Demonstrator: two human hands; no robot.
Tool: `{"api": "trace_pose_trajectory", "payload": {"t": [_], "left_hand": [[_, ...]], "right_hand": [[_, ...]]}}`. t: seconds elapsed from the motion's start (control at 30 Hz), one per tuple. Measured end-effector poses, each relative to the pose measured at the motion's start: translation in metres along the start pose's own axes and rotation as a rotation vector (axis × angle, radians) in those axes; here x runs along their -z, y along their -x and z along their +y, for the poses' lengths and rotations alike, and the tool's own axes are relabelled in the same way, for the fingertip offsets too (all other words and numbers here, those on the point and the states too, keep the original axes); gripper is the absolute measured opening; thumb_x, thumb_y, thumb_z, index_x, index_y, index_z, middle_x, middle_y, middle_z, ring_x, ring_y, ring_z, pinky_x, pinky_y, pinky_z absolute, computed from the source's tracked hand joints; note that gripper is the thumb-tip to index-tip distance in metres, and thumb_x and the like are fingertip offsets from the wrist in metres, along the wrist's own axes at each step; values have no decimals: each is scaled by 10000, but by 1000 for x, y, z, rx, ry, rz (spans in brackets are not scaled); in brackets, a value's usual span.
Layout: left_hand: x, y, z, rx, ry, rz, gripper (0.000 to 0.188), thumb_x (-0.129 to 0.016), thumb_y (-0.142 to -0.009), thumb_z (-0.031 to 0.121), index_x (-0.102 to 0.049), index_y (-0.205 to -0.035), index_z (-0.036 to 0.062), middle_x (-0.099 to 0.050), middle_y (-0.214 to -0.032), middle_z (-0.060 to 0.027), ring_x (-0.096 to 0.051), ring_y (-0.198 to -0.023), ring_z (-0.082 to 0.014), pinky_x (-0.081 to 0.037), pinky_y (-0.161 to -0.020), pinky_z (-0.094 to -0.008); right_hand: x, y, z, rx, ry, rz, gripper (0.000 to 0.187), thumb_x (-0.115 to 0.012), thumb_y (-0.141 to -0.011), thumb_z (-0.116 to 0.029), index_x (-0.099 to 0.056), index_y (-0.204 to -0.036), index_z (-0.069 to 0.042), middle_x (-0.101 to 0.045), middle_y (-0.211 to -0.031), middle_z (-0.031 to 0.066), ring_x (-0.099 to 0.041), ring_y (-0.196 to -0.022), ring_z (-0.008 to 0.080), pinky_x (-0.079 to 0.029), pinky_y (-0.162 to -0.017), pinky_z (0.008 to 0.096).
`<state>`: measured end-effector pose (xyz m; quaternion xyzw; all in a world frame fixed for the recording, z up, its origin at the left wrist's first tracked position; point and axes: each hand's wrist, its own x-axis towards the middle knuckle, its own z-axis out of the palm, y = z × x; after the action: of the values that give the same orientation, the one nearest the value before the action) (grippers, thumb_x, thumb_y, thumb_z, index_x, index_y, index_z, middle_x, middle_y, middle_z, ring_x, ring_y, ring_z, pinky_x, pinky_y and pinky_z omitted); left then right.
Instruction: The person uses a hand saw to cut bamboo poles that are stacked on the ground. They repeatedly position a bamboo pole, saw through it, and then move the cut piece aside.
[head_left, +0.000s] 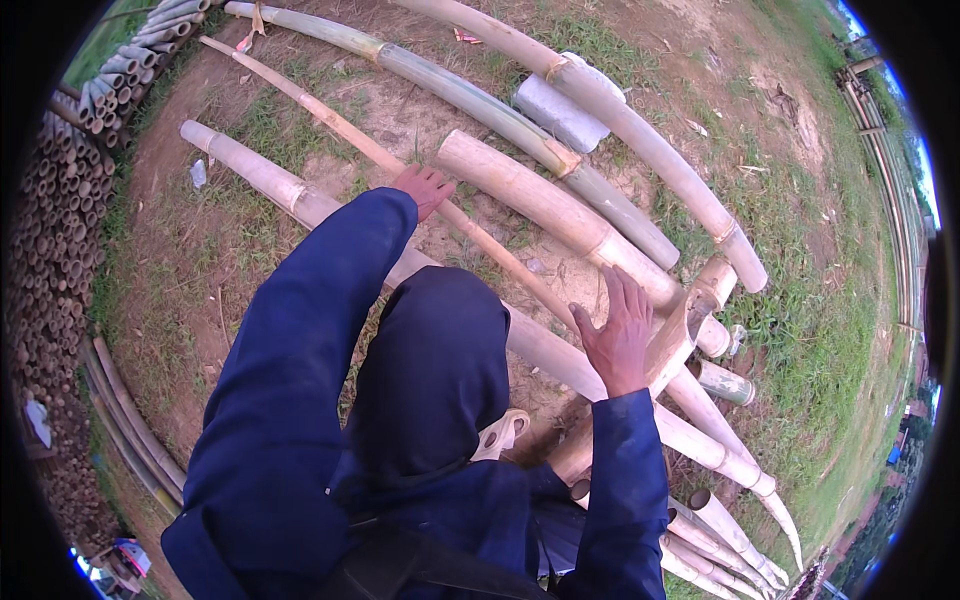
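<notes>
Hands (425,190) lie along a slender bamboo pole (505,258) (contact unclear).

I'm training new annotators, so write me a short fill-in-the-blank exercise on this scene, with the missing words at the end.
1. Both sleeves are dark ____.
2. The lower hand in the picture is the person's ____ one.
3. The pole passing under the left hand is not thick but ____.
4. The large stack of cut poles lies along the picture's ____ side.

Missing words: blue; right; thin; left.
</notes>
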<state>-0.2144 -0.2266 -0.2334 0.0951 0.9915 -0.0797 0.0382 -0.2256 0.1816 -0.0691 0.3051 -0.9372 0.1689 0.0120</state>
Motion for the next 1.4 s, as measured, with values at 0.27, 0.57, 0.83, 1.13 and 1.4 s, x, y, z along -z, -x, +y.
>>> {"api": "trace_pose_trajectory", "payload": {"t": [0.27,0.57,0.83,1.13,1.4], "left_hand": [[125,-24,52,-97,48,53,328,-607,-885,124,-587,-1210,165,-568,-1090,-108,-612,-1038,-293,-478,-895,-444],[121,30,2,-102,215,157,843,-901,-667,417,-539,-1395,198,-533,-1401,-87,-483,-1352,-303,-352,-1139,-473],[85,55,10,-134,251,-22,407,-777,-773,477,-657,-938,125,-716,-893,-103,-715,-870,-335,-543,-767,-488],[101,82,64,-69,308,-95,300,-613,-883,385,-678,-973,106,-740,-933,-146,-729,-896,-362,-550,-755,-517],[36,81,72,-127,490,-67,331,-541,-922,399,-692,-1005,116,-743,-967,-182,-727,-913,-378,-554,-777,-524]], "right_hand": [[-2,-20,-17,-72,104,-196,566,-792,-838,-329,-584,-1317,-109,-715,-1103,164,-671,-1049,375,-494,-927,493],[65,107,88,-240,150,-159,159,-734,-808,-131,-638,-925,-85,-714,-810,211,-693,-806,435,-516,-697,525],[123,209,178,-206,176,-111,199,-715,-791,-59,-632,-972,-71,-708,-852,210,-678,-847,438,-508,-759,507],[133,213,158,35,238,-75,676,-837,-735,-145,-608,-1369,-101,-614,-1019,105,-583,-1021,325,-417,-977,473],[149,202,172,57,217,-44,595,-806,-737,-63,-651,-1311,-93,-599,-985,111,-580,-1001,336,-424,-964,478]]}}
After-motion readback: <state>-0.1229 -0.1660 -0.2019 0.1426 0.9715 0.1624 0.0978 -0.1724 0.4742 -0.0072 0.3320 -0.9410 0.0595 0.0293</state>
